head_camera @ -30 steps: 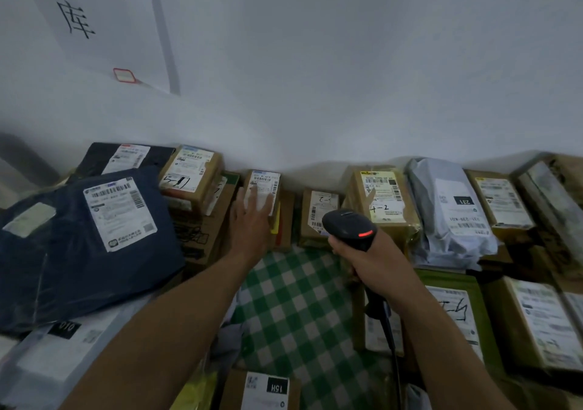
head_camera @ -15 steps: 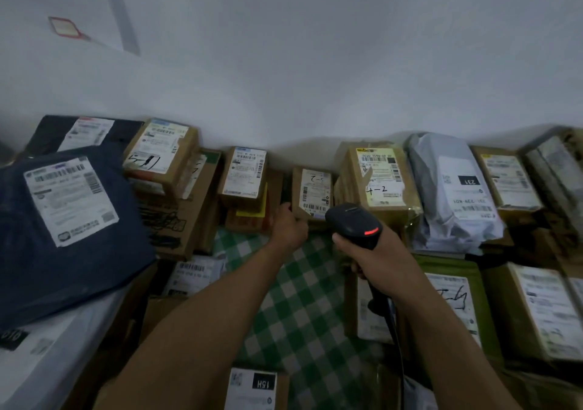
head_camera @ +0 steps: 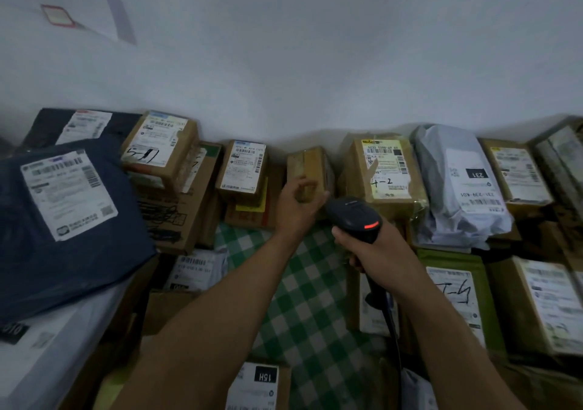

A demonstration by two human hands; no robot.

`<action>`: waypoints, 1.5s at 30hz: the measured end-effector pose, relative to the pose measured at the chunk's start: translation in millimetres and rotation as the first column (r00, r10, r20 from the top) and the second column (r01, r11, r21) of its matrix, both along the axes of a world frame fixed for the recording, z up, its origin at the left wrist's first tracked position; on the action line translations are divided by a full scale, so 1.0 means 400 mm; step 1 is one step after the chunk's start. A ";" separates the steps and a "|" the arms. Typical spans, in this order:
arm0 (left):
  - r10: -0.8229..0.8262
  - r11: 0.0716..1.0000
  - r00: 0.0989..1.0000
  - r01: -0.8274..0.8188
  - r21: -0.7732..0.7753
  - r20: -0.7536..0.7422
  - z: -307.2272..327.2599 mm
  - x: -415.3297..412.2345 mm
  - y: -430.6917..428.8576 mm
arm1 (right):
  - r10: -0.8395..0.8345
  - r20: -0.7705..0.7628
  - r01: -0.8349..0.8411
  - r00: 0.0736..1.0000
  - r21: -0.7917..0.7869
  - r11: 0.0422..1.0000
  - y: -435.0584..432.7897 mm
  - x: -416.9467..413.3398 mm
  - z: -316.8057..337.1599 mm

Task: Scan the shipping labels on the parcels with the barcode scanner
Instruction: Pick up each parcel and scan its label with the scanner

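Note:
My right hand [head_camera: 375, 248] grips a black barcode scanner [head_camera: 355, 214] with a red light on its head, pointed toward the back row of parcels. My left hand [head_camera: 296, 203] holds a small brown cardboard box [head_camera: 307, 166] at the wall and has it turned so its plain brown side faces me; its label is hidden. Right of it stands a box with a yellow-white label marked 4-2 [head_camera: 383, 169]. Left of it sits a small box with a white label [head_camera: 244, 168].
Parcels crowd a green checked cloth [head_camera: 303, 296] against a white wall: a navy bag [head_camera: 63, 220] at left, a grey bag marked 231 [head_camera: 457, 185] at right, a green parcel [head_camera: 454, 289], a box marked 15H [head_camera: 262, 384] near me. The scanner cable [head_camera: 389, 321] hangs down.
My left hand went from the white-labelled box to the small box beside it and turned it, so its label no longer faces me. The scanner moved slightly forward.

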State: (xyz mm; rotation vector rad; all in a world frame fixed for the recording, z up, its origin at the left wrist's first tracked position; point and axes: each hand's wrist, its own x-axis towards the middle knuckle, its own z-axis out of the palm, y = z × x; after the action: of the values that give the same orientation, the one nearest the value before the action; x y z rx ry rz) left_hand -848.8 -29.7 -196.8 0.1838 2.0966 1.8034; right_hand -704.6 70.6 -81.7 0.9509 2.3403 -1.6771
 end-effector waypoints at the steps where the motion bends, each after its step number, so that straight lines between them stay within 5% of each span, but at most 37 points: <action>1: 0.010 0.996 1.000 -0.012 -0.084 -0.017 0.006 -0.004 0.009 | 0.004 -0.006 -0.004 1.000 -0.002 1.000 -0.002 0.002 0.005; 3: 0.025 0.979 0.999 -0.019 -0.205 0.029 0.003 -0.006 0.021 | -0.003 -0.022 0.002 1.000 -0.008 1.000 -0.005 0.009 0.020; 7: 0.009 0.986 0.986 0.018 -0.164 0.165 0.015 0.004 0.031 | -0.015 -0.043 0.015 0.999 0.004 1.000 -0.004 0.025 0.047; 11: -0.138 0.936 0.990 0.124 -0.328 -0.018 0.023 0.015 0.031 | -0.013 -0.048 0.014 0.999 0.016 1.000 0.001 0.044 0.061; 16: -0.250 0.917 0.954 0.177 -0.359 -0.167 0.002 0.030 0.005 | 0.007 -0.036 -0.006 0.999 0.016 1.000 0.002 0.053 0.071; 20: -0.317 0.842 0.936 0.203 -0.501 -0.154 -0.072 0.050 0.010 | 0.003 -0.048 -0.002 0.999 0.012 1.000 0.002 0.052 0.060; 27: -0.150 0.810 0.985 0.071 -0.582 -0.090 -0.026 0.060 0.035 | -0.007 -0.033 0.008 0.999 0.028 1.000 0.023 0.063 0.034; 31: -0.040 0.867 0.998 0.010 -0.499 -0.050 -0.037 0.055 0.012 | -0.041 -0.033 0.042 0.999 0.033 0.999 0.040 0.073 0.029; 34: 0.117 0.985 0.986 -0.101 -0.139 0.115 -0.013 0.063 -0.040 | -0.046 -0.037 0.046 0.998 0.007 0.999 0.031 0.069 0.033; 38: 0.111 0.934 0.926 -0.221 0.281 0.360 0.073 0.134 -0.125 | -0.081 -0.093 0.078 0.992 -0.029 0.996 -0.003 0.065 0.051; 45: -0.045 0.897 0.952 -0.095 0.433 0.303 0.204 0.320 -0.228 | -0.175 -0.262 0.167 0.949 -0.055 0.984 -0.092 0.117 0.131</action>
State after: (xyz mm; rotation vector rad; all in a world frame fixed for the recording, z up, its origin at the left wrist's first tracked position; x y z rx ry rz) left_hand -721.0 -120.8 -115.1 -0.0112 1.4619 2.1471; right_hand -657.6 33.8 -29.2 1.0050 2.4452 -2.0187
